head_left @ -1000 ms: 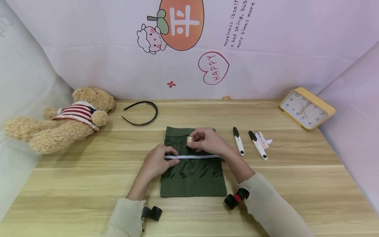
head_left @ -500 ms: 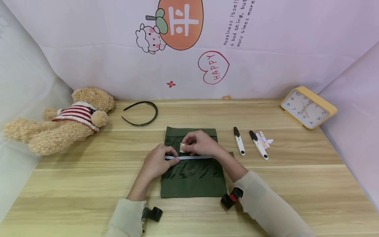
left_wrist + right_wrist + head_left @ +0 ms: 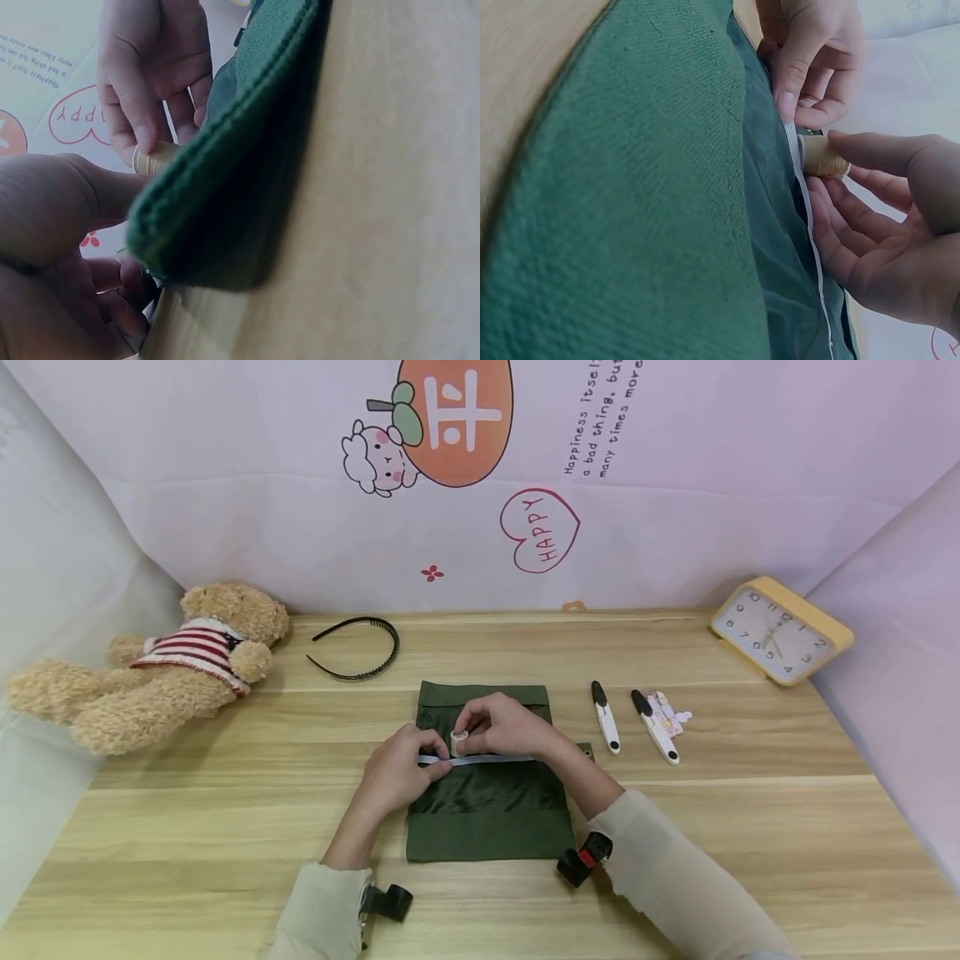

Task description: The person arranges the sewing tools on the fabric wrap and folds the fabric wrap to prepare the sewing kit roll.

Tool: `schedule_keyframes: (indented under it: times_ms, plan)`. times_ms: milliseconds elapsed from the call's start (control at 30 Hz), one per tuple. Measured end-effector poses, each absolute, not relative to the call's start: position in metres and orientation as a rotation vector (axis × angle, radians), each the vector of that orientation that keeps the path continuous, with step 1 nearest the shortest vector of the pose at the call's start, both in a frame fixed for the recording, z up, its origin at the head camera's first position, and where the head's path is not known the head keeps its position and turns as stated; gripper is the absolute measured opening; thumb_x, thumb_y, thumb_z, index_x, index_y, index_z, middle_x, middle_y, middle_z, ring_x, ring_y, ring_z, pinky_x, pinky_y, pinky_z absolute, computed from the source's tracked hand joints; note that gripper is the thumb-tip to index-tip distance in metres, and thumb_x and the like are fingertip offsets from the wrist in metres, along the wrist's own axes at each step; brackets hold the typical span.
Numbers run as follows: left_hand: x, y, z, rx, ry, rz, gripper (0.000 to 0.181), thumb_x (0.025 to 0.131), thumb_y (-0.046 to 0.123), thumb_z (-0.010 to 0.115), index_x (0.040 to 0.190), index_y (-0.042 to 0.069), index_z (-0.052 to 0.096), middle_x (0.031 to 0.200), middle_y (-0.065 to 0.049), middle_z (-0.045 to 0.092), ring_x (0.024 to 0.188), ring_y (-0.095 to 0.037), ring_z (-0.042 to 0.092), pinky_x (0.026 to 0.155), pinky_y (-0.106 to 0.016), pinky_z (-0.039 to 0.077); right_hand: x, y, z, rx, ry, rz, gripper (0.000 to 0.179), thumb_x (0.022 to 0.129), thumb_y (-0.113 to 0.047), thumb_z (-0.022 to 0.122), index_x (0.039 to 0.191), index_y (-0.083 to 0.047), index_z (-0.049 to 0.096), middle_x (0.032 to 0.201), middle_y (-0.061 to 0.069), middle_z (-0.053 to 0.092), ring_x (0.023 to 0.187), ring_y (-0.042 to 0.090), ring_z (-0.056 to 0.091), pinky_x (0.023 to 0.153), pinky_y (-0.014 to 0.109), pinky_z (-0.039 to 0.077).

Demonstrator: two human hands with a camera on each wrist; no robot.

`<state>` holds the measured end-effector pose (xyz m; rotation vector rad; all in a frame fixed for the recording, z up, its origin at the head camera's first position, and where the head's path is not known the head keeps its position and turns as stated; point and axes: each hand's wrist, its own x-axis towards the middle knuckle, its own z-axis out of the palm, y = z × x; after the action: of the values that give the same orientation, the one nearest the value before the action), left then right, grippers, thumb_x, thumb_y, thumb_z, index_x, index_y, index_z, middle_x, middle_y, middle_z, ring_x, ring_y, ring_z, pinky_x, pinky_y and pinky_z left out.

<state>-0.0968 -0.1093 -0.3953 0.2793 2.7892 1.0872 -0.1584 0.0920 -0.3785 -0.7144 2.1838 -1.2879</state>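
Observation:
A dark green cloth piece (image 3: 489,837) lies flat on the table, with a narrow white elastic-like strip (image 3: 495,759) running across it. My left hand (image 3: 399,766) pinches the strip near its left end between thumb and forefinger, as the right wrist view also shows. Just above the strip, my right hand (image 3: 504,727) holds a small spool of cream thread (image 3: 825,156) between thumb and fingers. The spool stands close beside my left fingertips, its end against or very near the strip. In the left wrist view the cloth's raised edge (image 3: 217,135) partly hides the spool.
Two white thread snips with black caps, one nearer (image 3: 606,718) and one farther right (image 3: 656,728), lie right of the cloth; small pinkish cards (image 3: 666,714) sit beside the farther one. Behind are a black headband (image 3: 395,647), a teddy bear (image 3: 187,668) and a yellow clock (image 3: 780,631).
My right hand has carried the spool leftward and slightly down, close to my left fingertips, and tilted it so its round end shows. The left hand has stayed on the strip.

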Motion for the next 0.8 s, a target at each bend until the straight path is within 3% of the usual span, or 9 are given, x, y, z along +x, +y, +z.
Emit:
schedule_keyframes:
  times_ms: [200, 800]
  plan:
    - [-0.0966, -0.1091, -0.3959, 0.278, 2.782, 1.109, 0.016, 0.089, 0.013, 0.080, 0.079, 0.020, 0.069, 0.090, 0.000, 0.057, 0.082, -0.017, 0.056, 0.070, -0.038, 0.043, -0.1597, 0.0910, -0.3793, -0.726, 2.193, -1.268, 0.012, 0.097, -0.009, 0.068, 0.104, -0.002, 0.075, 0.092, 0.005, 0.073, 0.078, 0.020, 0.067, 0.070, 0.030, 0.053]
    - [-0.0953, -0.1102, -0.3951, 0.270, 2.713, 1.131, 0.011, 0.096, 0.013, 0.071, 0.088, 0.015, 0.064, 0.093, -0.003, 0.053, 0.079, -0.020, 0.050, 0.071, -0.039, 0.039, -0.1575, 0.0891, -0.3769, -0.697, 2.219, -1.292, 0.010, 0.097, -0.005, 0.068, 0.099, 0.000, 0.077, 0.091, 0.006, 0.074, 0.075, 0.022, 0.066, 0.066, 0.029, 0.053]
